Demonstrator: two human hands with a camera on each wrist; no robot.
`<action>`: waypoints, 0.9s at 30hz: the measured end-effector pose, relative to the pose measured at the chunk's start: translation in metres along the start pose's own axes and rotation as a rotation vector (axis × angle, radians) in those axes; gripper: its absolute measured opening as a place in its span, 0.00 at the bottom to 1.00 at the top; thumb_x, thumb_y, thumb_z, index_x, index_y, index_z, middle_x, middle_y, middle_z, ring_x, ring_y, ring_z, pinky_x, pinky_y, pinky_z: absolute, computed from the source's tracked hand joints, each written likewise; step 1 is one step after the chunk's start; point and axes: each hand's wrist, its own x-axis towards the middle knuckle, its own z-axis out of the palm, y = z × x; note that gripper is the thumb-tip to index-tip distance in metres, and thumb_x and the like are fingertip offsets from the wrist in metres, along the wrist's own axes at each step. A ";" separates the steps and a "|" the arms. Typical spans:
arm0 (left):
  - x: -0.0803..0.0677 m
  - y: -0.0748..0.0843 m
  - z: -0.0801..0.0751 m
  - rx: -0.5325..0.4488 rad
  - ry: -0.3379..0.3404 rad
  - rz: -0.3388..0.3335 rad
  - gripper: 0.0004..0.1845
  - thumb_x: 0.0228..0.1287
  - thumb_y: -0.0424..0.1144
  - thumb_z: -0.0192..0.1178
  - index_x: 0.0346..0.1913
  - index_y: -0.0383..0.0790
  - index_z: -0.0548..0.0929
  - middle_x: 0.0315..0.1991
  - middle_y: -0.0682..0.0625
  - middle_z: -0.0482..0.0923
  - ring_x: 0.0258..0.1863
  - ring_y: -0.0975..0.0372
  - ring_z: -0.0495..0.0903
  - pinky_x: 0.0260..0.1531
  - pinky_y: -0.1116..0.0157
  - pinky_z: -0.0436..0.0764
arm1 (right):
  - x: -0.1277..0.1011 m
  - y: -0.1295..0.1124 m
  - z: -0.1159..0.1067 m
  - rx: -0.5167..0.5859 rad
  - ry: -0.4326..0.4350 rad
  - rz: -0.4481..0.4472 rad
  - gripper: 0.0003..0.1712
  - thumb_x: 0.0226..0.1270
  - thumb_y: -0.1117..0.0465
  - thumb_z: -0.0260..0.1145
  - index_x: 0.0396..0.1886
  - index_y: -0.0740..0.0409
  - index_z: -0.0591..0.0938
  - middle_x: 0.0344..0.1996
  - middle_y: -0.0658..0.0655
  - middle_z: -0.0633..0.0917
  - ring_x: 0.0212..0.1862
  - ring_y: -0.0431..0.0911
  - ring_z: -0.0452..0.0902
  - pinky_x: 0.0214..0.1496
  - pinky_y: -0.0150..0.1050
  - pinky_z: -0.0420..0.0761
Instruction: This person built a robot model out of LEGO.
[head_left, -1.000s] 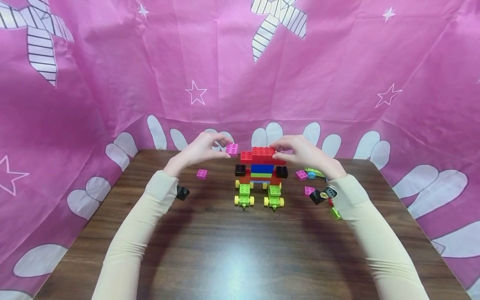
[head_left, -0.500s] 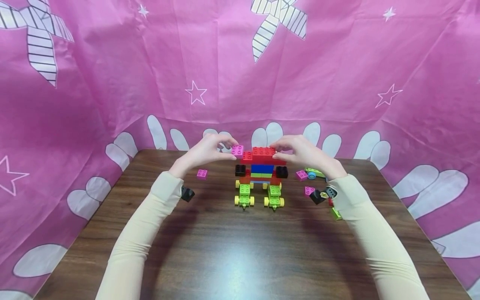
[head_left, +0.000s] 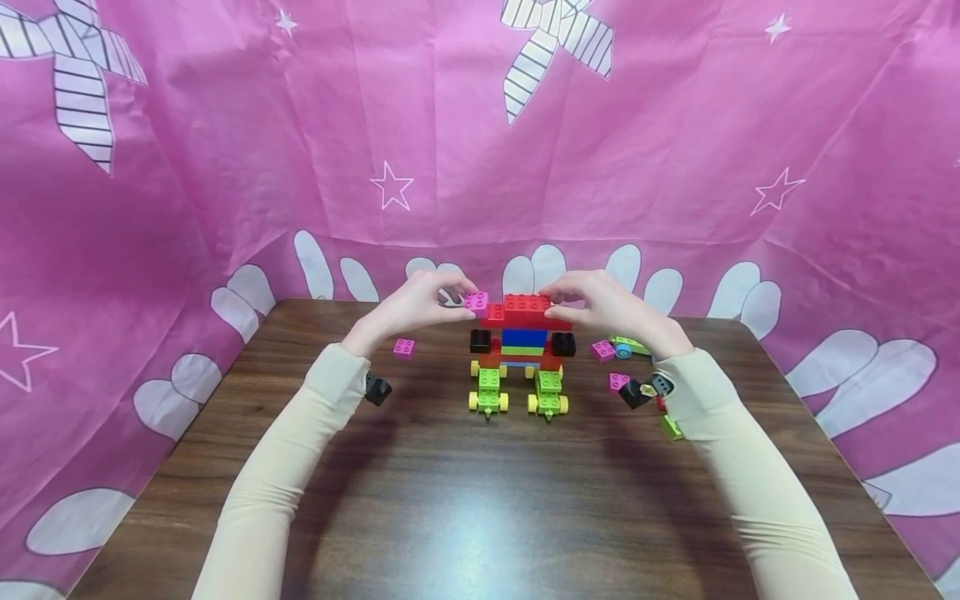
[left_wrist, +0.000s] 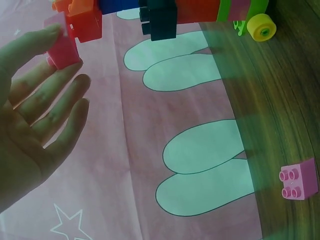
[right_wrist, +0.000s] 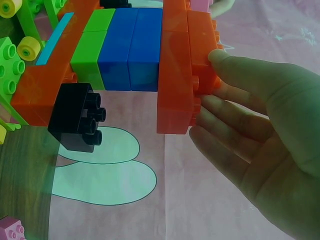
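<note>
Between the thumb and fingers of my left hand (head_left: 412,307) is a pink building brick (head_left: 476,303), pinched at the upper left end of a brick figure. In the left wrist view the pink brick (left_wrist: 64,47) meets the studded side of a red brick (left_wrist: 84,22); whether it is joined, I cannot tell. My right hand (head_left: 603,307) grips the top red brick (head_left: 527,308), thumb on one face and fingers behind. Below are blue bricks (head_left: 524,340), black side bricks (head_left: 480,340) and green wheeled feet (head_left: 489,392). The right fingers partly hide the red row's right end.
One loose pink brick (head_left: 403,347) lies on the wooden table (head_left: 480,500) left of the figure. To the right are more pink bricks (head_left: 603,350) and a green piece with a blue wheel (head_left: 628,346), partly behind the right forearm. A pink patterned cloth (head_left: 465,200) hangs behind.
My left hand has moved right with the pink brick, from beside the figure to the left end of its upper red row, and the brick has levelled. The right hand keeps its place.
</note>
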 end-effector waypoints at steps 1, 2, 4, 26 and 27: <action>0.001 0.000 0.001 -0.003 -0.005 -0.002 0.20 0.60 0.41 0.71 0.53 0.37 0.84 0.46 0.44 0.87 0.43 0.57 0.86 0.47 0.59 0.86 | 0.000 0.000 0.000 -0.001 -0.001 0.000 0.21 0.64 0.56 0.71 0.56 0.58 0.84 0.50 0.59 0.88 0.53 0.52 0.83 0.56 0.50 0.84; 0.001 0.000 0.001 -0.006 -0.009 -0.003 0.20 0.60 0.41 0.70 0.53 0.37 0.84 0.45 0.44 0.87 0.43 0.56 0.86 0.47 0.59 0.87 | 0.000 0.000 0.000 -0.002 -0.001 0.000 0.21 0.64 0.56 0.71 0.56 0.58 0.84 0.50 0.59 0.88 0.53 0.52 0.83 0.56 0.50 0.84; 0.002 0.000 0.002 -0.006 -0.018 -0.008 0.19 0.60 0.41 0.70 0.53 0.36 0.84 0.45 0.44 0.87 0.42 0.57 0.86 0.46 0.61 0.87 | -0.001 0.000 0.000 -0.004 -0.002 0.001 0.21 0.64 0.56 0.71 0.56 0.58 0.84 0.50 0.59 0.88 0.53 0.52 0.83 0.56 0.50 0.84; 0.007 0.004 0.005 0.020 -0.009 -0.035 0.18 0.59 0.39 0.70 0.51 0.36 0.84 0.43 0.43 0.86 0.40 0.56 0.85 0.45 0.60 0.87 | -0.001 0.002 0.000 0.005 -0.006 -0.001 0.21 0.65 0.56 0.70 0.56 0.57 0.84 0.51 0.58 0.87 0.54 0.52 0.83 0.56 0.50 0.84; 0.007 0.005 0.005 0.020 -0.011 -0.040 0.18 0.59 0.39 0.70 0.51 0.35 0.84 0.43 0.43 0.86 0.41 0.56 0.85 0.46 0.58 0.87 | -0.001 0.002 0.000 0.005 -0.007 0.000 0.21 0.65 0.56 0.70 0.56 0.57 0.84 0.51 0.58 0.87 0.54 0.52 0.83 0.57 0.50 0.84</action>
